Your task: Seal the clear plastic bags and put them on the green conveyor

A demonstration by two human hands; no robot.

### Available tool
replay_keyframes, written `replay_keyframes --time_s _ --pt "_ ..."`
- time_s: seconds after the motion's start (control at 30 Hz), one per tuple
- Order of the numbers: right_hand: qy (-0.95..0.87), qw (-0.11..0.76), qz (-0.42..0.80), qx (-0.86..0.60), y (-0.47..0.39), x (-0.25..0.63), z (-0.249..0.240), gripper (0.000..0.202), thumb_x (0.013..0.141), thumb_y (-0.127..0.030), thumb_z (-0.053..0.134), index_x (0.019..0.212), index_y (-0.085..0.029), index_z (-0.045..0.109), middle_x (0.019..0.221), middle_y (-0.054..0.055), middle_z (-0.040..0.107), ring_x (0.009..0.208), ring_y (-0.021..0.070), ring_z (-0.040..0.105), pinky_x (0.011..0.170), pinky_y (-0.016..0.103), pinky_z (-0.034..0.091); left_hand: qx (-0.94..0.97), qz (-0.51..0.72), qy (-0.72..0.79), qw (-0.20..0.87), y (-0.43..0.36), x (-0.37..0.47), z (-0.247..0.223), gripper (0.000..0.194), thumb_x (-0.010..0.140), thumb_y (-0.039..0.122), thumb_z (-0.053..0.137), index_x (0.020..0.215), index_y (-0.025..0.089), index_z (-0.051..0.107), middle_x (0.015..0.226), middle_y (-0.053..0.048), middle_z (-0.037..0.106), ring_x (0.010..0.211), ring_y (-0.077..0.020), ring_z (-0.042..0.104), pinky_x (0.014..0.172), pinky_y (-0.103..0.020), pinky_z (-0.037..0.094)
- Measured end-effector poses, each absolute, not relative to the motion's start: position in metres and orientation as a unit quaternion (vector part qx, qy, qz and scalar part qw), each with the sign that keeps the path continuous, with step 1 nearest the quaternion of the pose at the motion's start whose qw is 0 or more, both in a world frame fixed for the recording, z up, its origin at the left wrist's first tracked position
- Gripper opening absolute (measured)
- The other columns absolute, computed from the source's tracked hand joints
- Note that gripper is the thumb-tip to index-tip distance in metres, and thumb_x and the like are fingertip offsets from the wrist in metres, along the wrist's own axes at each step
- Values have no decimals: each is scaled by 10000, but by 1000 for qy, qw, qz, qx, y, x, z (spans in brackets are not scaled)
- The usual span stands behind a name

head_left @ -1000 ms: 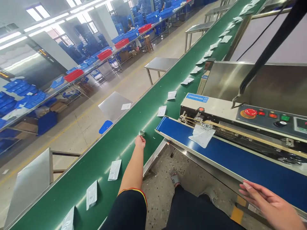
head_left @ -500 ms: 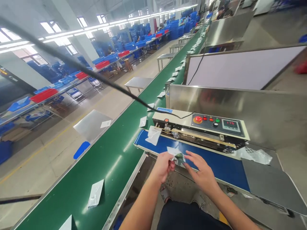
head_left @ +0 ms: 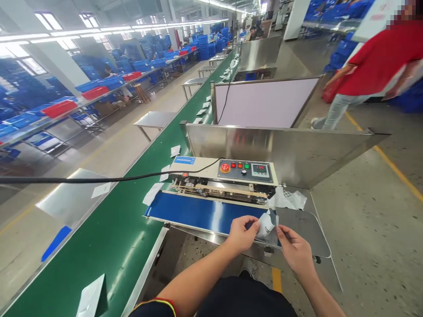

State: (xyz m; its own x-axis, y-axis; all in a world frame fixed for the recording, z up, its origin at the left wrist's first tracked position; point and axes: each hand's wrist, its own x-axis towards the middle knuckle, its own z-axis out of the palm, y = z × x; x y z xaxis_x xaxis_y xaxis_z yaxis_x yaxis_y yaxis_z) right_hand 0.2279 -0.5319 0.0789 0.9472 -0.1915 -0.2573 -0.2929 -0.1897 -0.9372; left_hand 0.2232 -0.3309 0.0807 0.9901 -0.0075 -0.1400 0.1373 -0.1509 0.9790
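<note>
Between my two hands is a small white pouch (head_left: 266, 224) with a dark opening at its top. My left hand (head_left: 243, 233) pinches its left edge with thumb and fingers. On the opposite edge, my right hand (head_left: 295, 248) is closed on the pouch too. They hold it over the right end of the blue belt (head_left: 194, 213), beside the grey end plate (head_left: 306, 229). Behind the belt stands a band sealing machine (head_left: 224, 169) with a red display and buttons. Another white pouch (head_left: 152, 194) lies where the blue belt meets the green conveyor.
A long green conveyor (head_left: 132, 246) runs along the left, carrying several white pouches. Crumpled clear plastic (head_left: 291, 198) lies by the sealer's right end. A metal panel (head_left: 238, 143) stands behind it. A person in red (head_left: 380, 66) is at the upper right.
My hands and the pouch have moved right along the blue belt, and my right hand has closed on the pouch. The pouch on the belt has passed left. A person in red has appeared.
</note>
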Motion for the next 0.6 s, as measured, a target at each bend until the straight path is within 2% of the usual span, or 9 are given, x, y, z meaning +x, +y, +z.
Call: replay_keyframes --time_s 0.1,0.2,0.37,0.47,0.6 --pt "233 632 52 -737 -559 240 68 719 595 -792 892 961 -176 828 858 118 824 839 318 789 657 337 640 770 -93 53 629 -364 256 62 297 963 408 705 929 158 863 788 -52 764 698 -181 582 685 -296 460" --pt "326 678 60 -656 -577 260 62 673 527 -642 964 973 -166 797 805 98 811 780 315 791 610 348 646 719 -134 170 661 -391 289 48 297 925 369 755 718 159 788 624 -13 647 601 -152 503 622 -281 427" --pt "358 689 85 -624 -580 301 57 530 451 -425 1015 840 -180 750 679 67 767 620 262 745 468 289 562 559 -173 331 740 -408 320 38 160 808 248 862 709 161 771 666 -44 699 592 -168 593 637 -300 522" --pt "349 691 115 -623 -570 312 56 462 469 -357 1012 808 -177 756 647 54 752 576 240 722 432 266 527 549 -156 352 742 -396 321 30 150 768 264 891 727 160 790 684 -66 726 616 -192 639 655 -317 552" --pt "319 695 156 -625 -546 313 54 433 496 -331 1009 826 -173 777 678 69 770 634 264 757 475 281 582 566 -111 330 747 -368 312 20 242 775 344 893 667 171 763 684 -73 717 638 -196 637 674 -322 544"
